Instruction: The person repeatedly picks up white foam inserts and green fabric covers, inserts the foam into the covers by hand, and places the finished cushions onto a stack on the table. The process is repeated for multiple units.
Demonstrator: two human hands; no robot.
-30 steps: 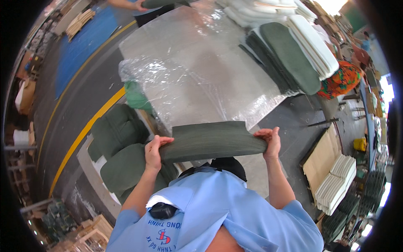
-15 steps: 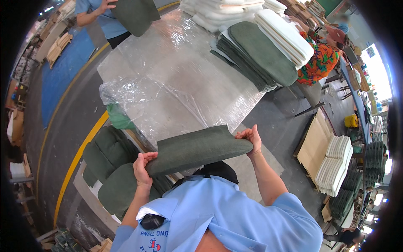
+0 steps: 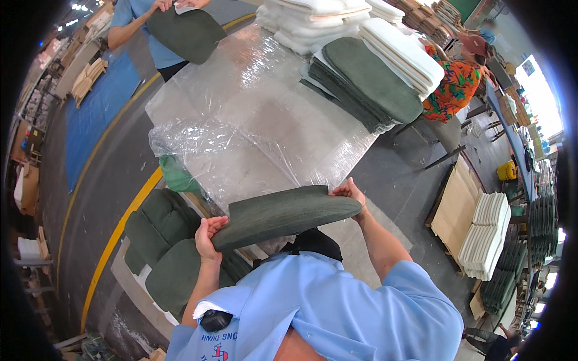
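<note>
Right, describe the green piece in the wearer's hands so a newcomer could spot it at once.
Find the big plastic-covered table at the centre. At its near end, above the light-blue shirt, is a dark green cushion piece. Unlike the green stack on the table, it stretches between the wearer's left hand and right hand.

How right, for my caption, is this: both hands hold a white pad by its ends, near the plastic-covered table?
The colour is wrong: the head view shows a dark green pad, held by its ends in the left hand and right hand, near the table.
</note>
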